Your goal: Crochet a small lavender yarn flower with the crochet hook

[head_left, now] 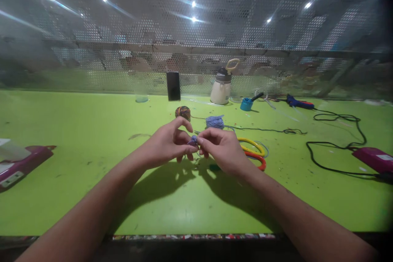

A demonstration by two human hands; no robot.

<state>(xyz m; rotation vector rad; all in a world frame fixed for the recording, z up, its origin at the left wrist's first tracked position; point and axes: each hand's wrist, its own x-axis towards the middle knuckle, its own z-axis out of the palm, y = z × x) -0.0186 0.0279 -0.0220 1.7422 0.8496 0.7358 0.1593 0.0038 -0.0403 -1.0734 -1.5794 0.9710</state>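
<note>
Between my hands, above the middle of the table, is a small blue-purple piece of yarn work (193, 141). My left hand (167, 141) is curled round its left side, thumb against it and index finger arched above. My right hand (222, 147) pinches it from the right with thumb and fingertips. Just beyond lie a lavender yarn ball (214, 122) and a multicoloured yarn ball (183, 112). Scissors with a yellow and red handle (261, 160) rest beside my right hand, their blades mostly hidden behind it.
A phone (173, 86) and a pale bottle (221, 88) stand by the perforated metal screen (196, 28). Right of them are a blue tape roll (246, 104) and a blue glue gun (298, 102) with a black cord. Purple power strips (373, 159) lie at both sides of the green table (92, 131).
</note>
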